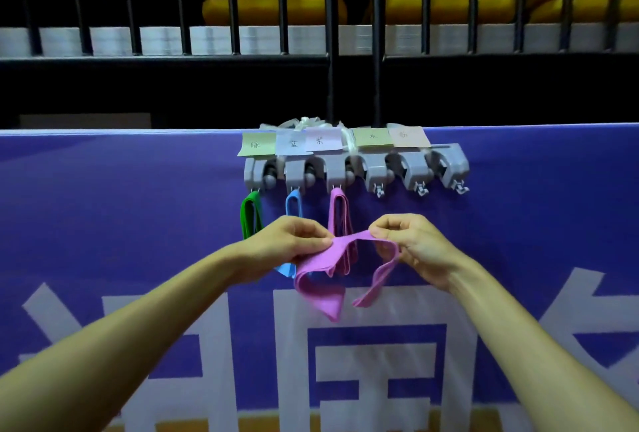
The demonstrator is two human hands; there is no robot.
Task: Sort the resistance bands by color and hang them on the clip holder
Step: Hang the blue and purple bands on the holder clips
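Fingers (301,226) before purple, perhaps fabric, banner (518,210)

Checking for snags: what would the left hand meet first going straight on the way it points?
Past the held purple band, probably the hanging purple band right behind the left hand; depth unclear.

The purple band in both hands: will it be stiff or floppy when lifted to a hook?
Probably floppy: the purple band sags and folds below the left hand and right hand pinching it. Likely light, since fingertip pinches alone carry it. It may twist; its loose end curls.
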